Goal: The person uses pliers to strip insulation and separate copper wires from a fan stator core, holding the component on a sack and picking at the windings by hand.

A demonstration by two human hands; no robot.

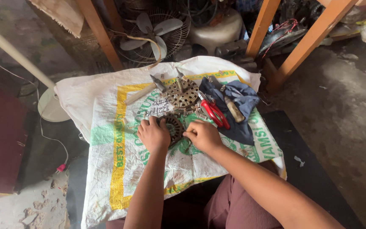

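While resting on the printed sack [106, 127], being gripped at both sides: dark slotted motor core [173, 127], left hand [153, 135] and right hand [203, 135] closed on it. Possibly risking nicked fingers from slot edges.

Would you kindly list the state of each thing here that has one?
Left hand: gripping the round slotted metal core.
Right hand: pressed on the core's edge.
Second slotted disc: lying flat, untouched.
Red-handled pliers: lying flat.
Hammer: lying flat.
Fan: blades not blurred.
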